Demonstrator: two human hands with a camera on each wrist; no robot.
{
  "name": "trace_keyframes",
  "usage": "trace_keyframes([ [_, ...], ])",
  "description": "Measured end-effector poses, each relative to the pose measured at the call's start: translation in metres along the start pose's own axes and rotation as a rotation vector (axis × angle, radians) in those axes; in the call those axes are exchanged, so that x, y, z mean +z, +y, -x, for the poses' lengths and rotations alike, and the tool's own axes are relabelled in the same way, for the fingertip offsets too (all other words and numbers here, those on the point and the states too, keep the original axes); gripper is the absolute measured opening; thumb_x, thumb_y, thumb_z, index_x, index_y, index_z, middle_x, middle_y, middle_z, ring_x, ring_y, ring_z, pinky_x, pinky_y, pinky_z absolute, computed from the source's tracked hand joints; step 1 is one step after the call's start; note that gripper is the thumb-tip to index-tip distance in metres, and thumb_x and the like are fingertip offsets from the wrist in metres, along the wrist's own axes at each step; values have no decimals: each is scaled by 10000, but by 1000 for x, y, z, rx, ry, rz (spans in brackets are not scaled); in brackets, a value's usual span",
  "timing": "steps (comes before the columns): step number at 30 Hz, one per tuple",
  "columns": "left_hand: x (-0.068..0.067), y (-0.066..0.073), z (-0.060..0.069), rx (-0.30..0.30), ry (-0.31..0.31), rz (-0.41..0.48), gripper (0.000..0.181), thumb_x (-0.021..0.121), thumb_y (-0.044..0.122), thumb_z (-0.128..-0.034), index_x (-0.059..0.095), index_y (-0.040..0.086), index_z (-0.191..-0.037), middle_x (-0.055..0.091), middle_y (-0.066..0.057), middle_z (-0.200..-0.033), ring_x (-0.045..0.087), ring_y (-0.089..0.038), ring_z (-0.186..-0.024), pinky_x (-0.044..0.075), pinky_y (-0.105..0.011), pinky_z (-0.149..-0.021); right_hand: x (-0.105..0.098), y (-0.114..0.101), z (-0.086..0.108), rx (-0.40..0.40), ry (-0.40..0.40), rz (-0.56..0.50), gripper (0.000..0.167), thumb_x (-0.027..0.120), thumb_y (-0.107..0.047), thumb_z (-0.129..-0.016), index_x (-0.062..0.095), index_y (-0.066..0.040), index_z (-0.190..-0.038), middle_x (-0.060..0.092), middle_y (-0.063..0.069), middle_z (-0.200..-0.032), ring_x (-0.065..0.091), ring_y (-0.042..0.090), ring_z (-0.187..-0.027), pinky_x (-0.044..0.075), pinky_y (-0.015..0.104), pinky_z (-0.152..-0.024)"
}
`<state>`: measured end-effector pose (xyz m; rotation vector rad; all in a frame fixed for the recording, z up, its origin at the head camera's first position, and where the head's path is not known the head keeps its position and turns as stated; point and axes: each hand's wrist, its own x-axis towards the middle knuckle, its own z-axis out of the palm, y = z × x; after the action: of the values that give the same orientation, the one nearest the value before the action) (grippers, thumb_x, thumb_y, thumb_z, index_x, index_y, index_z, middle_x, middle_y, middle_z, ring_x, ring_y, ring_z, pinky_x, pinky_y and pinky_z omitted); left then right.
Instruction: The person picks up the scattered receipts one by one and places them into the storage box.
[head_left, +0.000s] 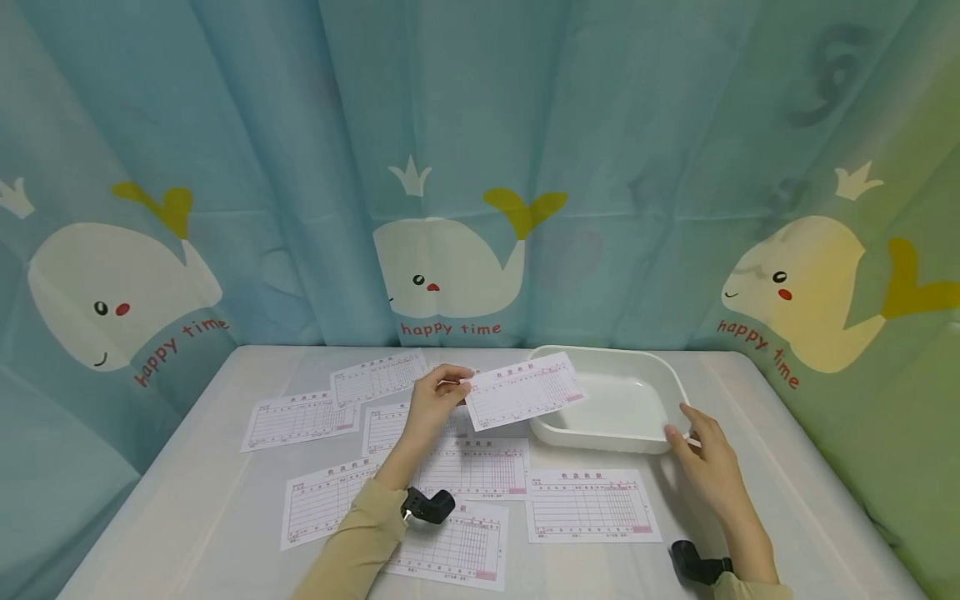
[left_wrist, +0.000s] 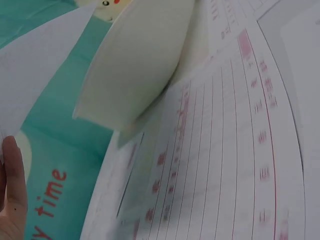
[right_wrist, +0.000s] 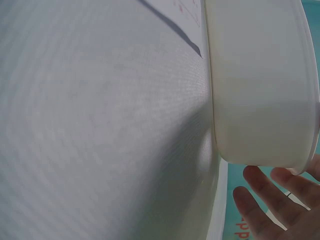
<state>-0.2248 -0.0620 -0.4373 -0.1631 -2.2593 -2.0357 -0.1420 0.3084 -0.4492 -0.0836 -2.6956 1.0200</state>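
Note:
My left hand [head_left: 437,400] pinches a printed receipt slip [head_left: 525,390] by its left end, between thumb and fingers. The slip is raised and tilted, and its right end overlaps the left side of a white plastic tray [head_left: 600,440] in the head view. Its plain back [left_wrist: 42,65] faces the left wrist view. At the tray's front right corner, my right hand [head_left: 708,454] holds the rim with thumb and fingers. Those fingers [right_wrist: 272,195] touch the tray's end wall in the right wrist view. The tray's visible inside is bare.
Several more receipt slips lie spread on the white-covered table [head_left: 787,500], some overlapping. One slip [head_left: 592,506] lies just in front of the tray; another [head_left: 300,419] is at the far left. A blue curtain [head_left: 465,108] with whale prints hangs behind the table.

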Motion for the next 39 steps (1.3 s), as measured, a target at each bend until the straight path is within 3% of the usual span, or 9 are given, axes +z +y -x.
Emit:
trace_keyframes([
  [6,23,3,-3,3,-37,23,180,620,10,-895,666,-4,-1069,606,-185,-1053,616,-94,-815,562,-247,-734,1,0,0,-4,7,5,561,506,-264,-994,360,66,-1423,391,301,-1384,464,410,-1110,442,569,-952],
  [13,45,15,-7,-3,-80,35,183,599,-36,-890,652,-62,-1064,601,-235,-1035,602,-108,-783,584,-399,-790,1,-1,-1,-17,18,4,547,512,-246,-991,371,71,-1414,405,296,-1364,466,393,-1083,445,556,-945],
  [17,58,9,-15,-18,-62,27,167,616,-22,-882,671,-26,-1040,621,-198,-1009,607,-87,-759,588,-290,-728,2,-1,-1,-26,29,10,536,517,-233,-988,382,74,-1406,424,291,-1339,470,379,-1064,449,546,-937],
  [22,68,11,-21,-26,-50,6,151,628,-23,-873,682,-9,-1013,631,-178,-974,606,-99,-757,585,-256,-699,2,-1,-1,-8,21,5,546,506,-249,-993,371,73,-1413,411,296,-1349,461,389,-1079,444,556,-950],
  [32,83,14,-29,54,-86,-155,133,635,11,-876,700,34,-990,654,-157,-979,598,-140,-779,512,-197,-638,1,-2,-1,11,8,11,559,497,-264,-996,356,73,-1420,396,298,-1359,457,400,-1092,445,564,-958],
  [39,94,17,-32,107,-134,-203,133,617,-5,-881,690,22,-988,633,-154,-956,609,-139,-731,489,-175,-610,1,0,-1,7,7,18,555,504,-251,-994,358,75,-1418,399,298,-1353,455,394,-1082,447,566,-954],
])
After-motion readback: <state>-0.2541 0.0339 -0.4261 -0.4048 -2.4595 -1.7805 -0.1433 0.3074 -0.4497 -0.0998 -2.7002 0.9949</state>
